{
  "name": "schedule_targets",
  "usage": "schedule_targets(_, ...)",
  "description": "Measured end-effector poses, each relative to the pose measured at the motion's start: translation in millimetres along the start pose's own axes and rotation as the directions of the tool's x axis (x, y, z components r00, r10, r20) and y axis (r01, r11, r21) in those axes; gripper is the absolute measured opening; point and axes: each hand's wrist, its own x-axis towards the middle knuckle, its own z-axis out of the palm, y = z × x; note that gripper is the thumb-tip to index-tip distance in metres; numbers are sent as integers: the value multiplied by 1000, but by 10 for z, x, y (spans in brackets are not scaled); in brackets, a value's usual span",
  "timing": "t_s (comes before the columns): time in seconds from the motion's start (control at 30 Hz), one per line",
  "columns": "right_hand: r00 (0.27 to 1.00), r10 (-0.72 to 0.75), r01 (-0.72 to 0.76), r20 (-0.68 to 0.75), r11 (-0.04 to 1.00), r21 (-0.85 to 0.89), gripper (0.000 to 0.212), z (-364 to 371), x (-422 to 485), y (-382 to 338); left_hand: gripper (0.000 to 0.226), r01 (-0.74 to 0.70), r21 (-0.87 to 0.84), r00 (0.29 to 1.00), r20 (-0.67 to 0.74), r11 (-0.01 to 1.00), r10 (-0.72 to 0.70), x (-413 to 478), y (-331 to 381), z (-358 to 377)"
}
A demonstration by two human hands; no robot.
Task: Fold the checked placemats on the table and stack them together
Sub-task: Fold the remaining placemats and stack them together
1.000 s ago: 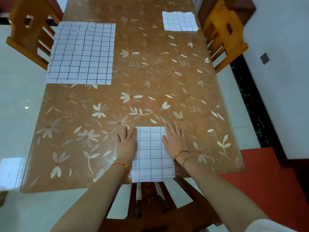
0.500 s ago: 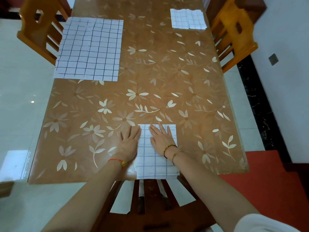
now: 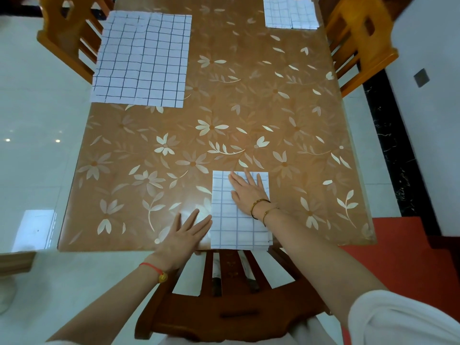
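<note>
one folded placemat: lay under right grip, flat, holding nothing
left grip: rested flat on counter beside it, empty

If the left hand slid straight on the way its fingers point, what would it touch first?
The left hand would probably meet, almost at once, the left edge of the folded white checked placemat under the right hand.

One camera sits on the person's head, close above the near end of the table. It looks forward and down, seeing wide, from the near chair to the table's far part.
</note>
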Motion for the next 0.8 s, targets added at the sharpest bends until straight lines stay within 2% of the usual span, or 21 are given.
schedule_targets(0.13, 1000, 15, -15, 4, 1000, -12, 58, 28, -11, -40, 83, -100, 28, 995, 26, 995, 99, -162, 99, 68)
schedule_targets(0.47, 1000, 10, -9, 13, 995, -96, 63, 34, -4, -75, 75, -249, 100, 967, 88, 963, 240, -460, 264, 50)
schedule_targets(0.57, 1000, 2, -2, 5, 996, -91, 67, 36, -12, -63, 65, -254, -45, 962, -115, 966, 247, -458, 244, 33)
schedule_targets(0.63, 998, -6, 2, -70, 999, -51, 67, 64, -59, -58, 47, -204, -300, 952, -281, 932, 118, -373, 241, -15)
schedule_targets(0.67, 992, -10, 7, -126, 1000, -28, 65, 75, -96, -65, 40, -164, -448, 947, -321, 879, 13, -312, 241, -81)
schedule_targets(0.73, 970, -14, 17, -241, 1000, 12, 54, 97, -187, -72, 34, -58, -654, 932, -307, 754, -195, -135, 247, -205)
schedule_targets(0.8, 944, 17, 2, -329, 998, 58, 36, 133, -287, -54, 33, 55, -759, 896, -249, 649, -368, 65, 247, -325)
